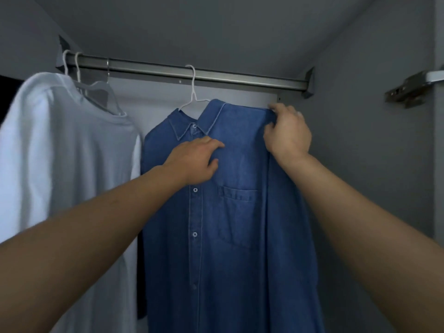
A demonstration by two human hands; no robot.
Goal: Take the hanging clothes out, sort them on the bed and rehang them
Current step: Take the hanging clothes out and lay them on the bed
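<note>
Wardrobe rail (216,75) carries a denim shirt (230,212); left hand (194,162) pinches its placket, right hand (287,132) grips its shoulder.

The blue shirt (230,212) in the middle is thick denim cloth, matt, with small shiny buttons. The white top (60,152) on the left is soft, smooth cloth. The rail (182,74) up top is smooth grey metal. The hanger (193,92) under it is thin white wire.
</note>
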